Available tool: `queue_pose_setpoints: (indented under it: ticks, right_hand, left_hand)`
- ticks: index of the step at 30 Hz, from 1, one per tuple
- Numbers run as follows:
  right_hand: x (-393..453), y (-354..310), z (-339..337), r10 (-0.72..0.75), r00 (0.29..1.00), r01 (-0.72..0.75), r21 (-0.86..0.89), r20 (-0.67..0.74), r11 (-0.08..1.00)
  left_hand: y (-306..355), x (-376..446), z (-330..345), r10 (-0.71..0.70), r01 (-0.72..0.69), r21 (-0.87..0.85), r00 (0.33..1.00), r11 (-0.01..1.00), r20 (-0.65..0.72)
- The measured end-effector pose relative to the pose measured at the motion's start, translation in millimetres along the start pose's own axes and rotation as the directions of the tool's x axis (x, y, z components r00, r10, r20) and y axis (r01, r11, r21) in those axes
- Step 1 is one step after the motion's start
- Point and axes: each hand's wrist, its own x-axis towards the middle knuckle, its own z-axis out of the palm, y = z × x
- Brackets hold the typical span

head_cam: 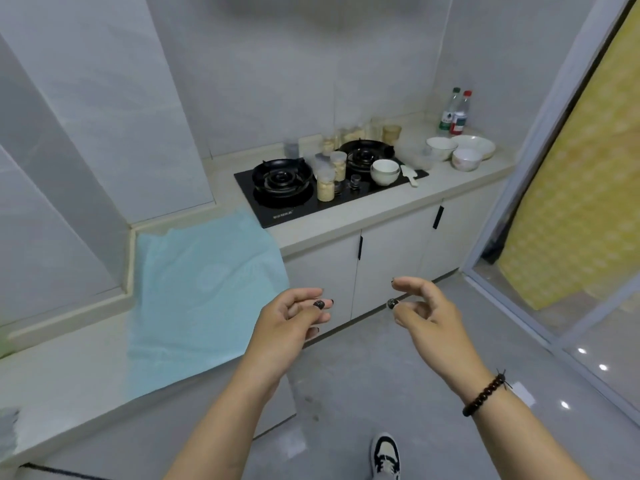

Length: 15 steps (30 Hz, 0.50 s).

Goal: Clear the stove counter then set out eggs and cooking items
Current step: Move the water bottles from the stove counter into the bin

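A black two-burner gas stove [287, 211] is set into the pale counter [346, 223] ahead. Several clear jars [326, 187] of pale contents stand between the burners, and more jars [349, 135] line the wall behind. A white bowl [384, 171] and a white spatula [409, 174] sit on the stove's right part. My left hand [289, 317] and my right hand [427, 308] hover over the floor well short of the counter, fingers loosely curled, holding nothing.
Three white bowls [464, 148] and two bottles [455, 112] stand at the counter's far right. A light blue cloth [204, 289] drapes over the near counter on the left. White cabinet doors [388, 258] run below. A glass sliding door [561, 237] is at right.
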Motion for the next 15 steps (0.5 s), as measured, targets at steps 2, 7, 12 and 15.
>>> queue_pose_setpoints:
  ticks: [2,7,12,15]
  right_hand:
    - [30,2,-11,0.004,1.000,-0.004,-0.016,0.001,1.000]
    - [120,1,-51,-0.015,1.000,0.015,-0.022,0.011,1.000]
    - [211,-4,-97,-0.038,0.999,0.038,-0.057,0.000,0.998]
    - [254,-9,-121,-0.056,0.998,0.055,-0.077,-0.013,0.996]
  left_hand:
    - [7,30,18,0.010,-0.010,0.013,1.000,1.000,0.013]
    - [37,110,72,0.025,-0.026,0.005,0.999,1.000,0.022]
    - [68,191,133,0.028,-0.027,-0.023,0.999,0.999,0.033]
    - [83,233,164,0.046,-0.044,-0.047,0.997,0.998,0.054]
